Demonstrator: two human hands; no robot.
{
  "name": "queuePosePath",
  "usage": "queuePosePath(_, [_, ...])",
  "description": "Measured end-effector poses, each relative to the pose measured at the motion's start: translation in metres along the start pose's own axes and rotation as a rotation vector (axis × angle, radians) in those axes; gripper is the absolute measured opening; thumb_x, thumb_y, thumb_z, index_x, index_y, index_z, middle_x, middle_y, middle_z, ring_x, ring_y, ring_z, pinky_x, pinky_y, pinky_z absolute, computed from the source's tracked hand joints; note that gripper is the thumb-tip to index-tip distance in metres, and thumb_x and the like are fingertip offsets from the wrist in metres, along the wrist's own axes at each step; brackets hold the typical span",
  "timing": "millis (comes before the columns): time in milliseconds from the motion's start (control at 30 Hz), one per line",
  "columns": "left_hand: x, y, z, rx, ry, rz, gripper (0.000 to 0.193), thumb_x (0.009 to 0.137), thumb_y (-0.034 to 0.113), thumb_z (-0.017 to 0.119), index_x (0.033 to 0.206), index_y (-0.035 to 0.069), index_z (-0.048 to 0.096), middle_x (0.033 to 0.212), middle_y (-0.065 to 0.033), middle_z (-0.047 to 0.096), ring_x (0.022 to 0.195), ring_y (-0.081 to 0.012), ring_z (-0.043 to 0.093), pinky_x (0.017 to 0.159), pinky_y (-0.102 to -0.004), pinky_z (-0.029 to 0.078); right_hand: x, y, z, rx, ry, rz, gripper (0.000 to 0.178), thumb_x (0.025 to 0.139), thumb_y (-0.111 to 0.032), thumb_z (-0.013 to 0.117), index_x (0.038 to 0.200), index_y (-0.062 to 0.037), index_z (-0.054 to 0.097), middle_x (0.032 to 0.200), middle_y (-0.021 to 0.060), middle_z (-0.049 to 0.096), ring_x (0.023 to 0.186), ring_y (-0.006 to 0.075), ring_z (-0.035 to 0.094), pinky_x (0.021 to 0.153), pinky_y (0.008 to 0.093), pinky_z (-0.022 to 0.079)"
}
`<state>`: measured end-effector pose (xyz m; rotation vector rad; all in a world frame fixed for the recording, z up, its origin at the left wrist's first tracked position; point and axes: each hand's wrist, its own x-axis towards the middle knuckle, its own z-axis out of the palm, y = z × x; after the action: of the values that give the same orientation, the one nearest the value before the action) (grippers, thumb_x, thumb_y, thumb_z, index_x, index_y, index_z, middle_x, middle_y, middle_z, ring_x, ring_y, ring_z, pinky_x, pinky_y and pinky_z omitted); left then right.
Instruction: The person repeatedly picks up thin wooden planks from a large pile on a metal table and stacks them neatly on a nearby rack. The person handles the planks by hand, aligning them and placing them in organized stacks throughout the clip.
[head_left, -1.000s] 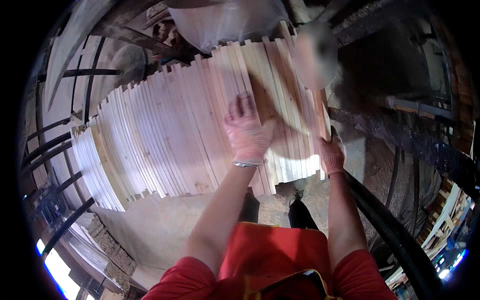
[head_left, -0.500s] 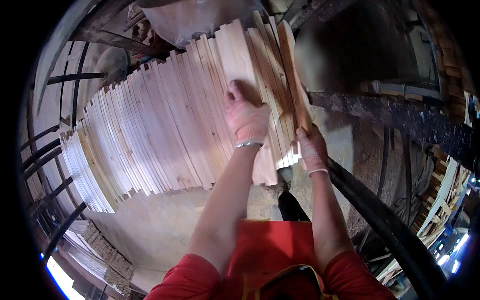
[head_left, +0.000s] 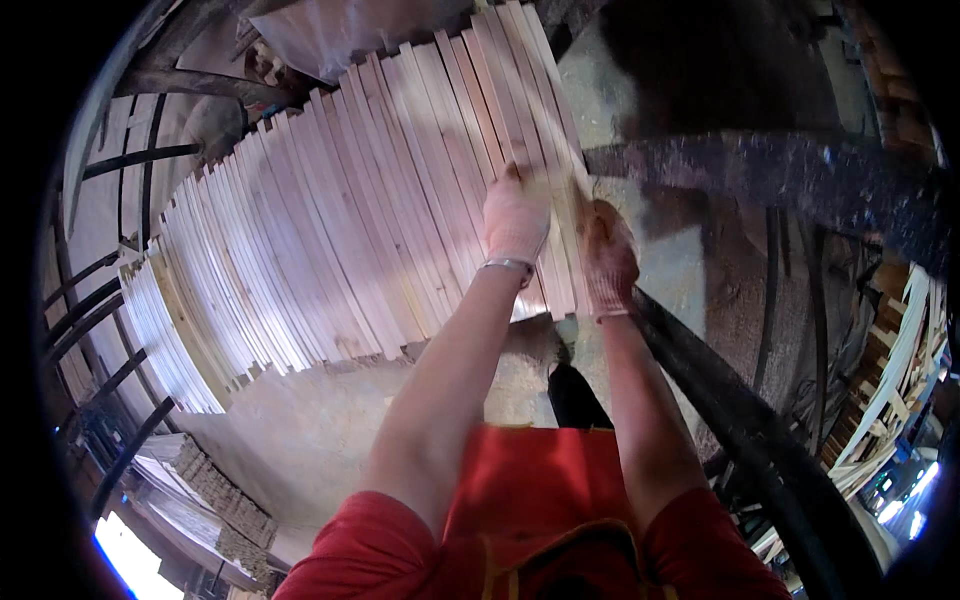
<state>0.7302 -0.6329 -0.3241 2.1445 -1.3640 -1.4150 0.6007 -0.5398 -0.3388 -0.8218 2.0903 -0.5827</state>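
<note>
Pale wooden strips (head_left: 350, 210) lie side by side in a long row, with uneven ends. My left hand (head_left: 515, 215), in a pale pinkish glove, rests over the strips near the right end of the row. Its fingers are bent and smeared by motion, so their grip is unclear. Beside it, my right hand (head_left: 608, 260), gloved too, curls its fingers against the outermost wooden strip (head_left: 556, 100) at the row's right edge. The fingertips of that hand are partly blurred.
A dark, worn metal beam (head_left: 740, 180) runs off to the right of the strips. Below it slants a black bar (head_left: 740, 400). Curved black rods (head_left: 120, 290) stand at the left, near stacked wood (head_left: 215, 490). More wood pieces (head_left: 890, 390) lie far right.
The wide board under my left hand and the tilted strip at the right now sit closed up in the row or out of sight. My left hand moved right; my right hand shifted slightly left and up.
</note>
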Motion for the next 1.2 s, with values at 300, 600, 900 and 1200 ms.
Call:
queuePosePath(300, [-0.042,-0.044,-0.064,0.127,-0.256,0.111,0.086,0.096,0.045,0.067,0.160,-0.006,0.040,0.152,-0.0322,0.057,0.142,-0.0399,0.057,0.119,-0.0429,0.044,-0.267,0.001,-0.101,-0.234,-0.633,-0.484,0.056,0.096,-0.023,0.071,0.146,-0.0018,0.057,0.144,0.0240,0.061,0.136,0.0413,0.057,0.115,0.0484,0.046])
queuePosePath(600, [-0.226,-0.136,-0.105,0.438,-0.548,0.239,0.053,0.096,0.043,0.060,0.117,-0.005,0.066,0.121,-0.0371,0.068,0.119,-0.0531,0.064,0.103,-0.0589,0.050,-0.380,0.059,-0.272,-0.333,-0.477,0.123,0.072,0.100,-0.047,0.065,0.156,-0.0037,0.051,0.154,0.0253,0.056,0.143,0.0401,0.053,0.121,0.0454,0.040])
queuePosePath(900, [-0.269,-0.164,-0.055,0.835,-0.592,0.383,0.053,0.095,0.047,0.061,0.118,0.000,0.068,0.112,-0.0313,0.069,0.109,-0.0495,0.067,0.094,-0.0569,0.052,-0.370,0.075,-0.389,-0.217,-0.326,-0.050,0.060,0.101,-0.042,0.058,0.151,-0.0091,0.056,0.138,0.0258,0.067,0.125,0.0428,0.065,0.105,0.0490,0.051])
queuePosePath(1200, [-0.423,0.015,0.147,0.978,-0.987,0.903,0.045,0.099,0.040,0.064,0.124,0.002,0.070,0.120,-0.0244,0.070,0.113,-0.0372,0.068,0.100,-0.0457,0.054,-0.435,0.359,-0.583,0.431,0.562,0.089,0.065,0.096,-0.034,0.066,0.153,-0.0034,0.056,0.154,0.0228,0.058,0.142,0.0348,0.058,0.119,0.0408,0.045])
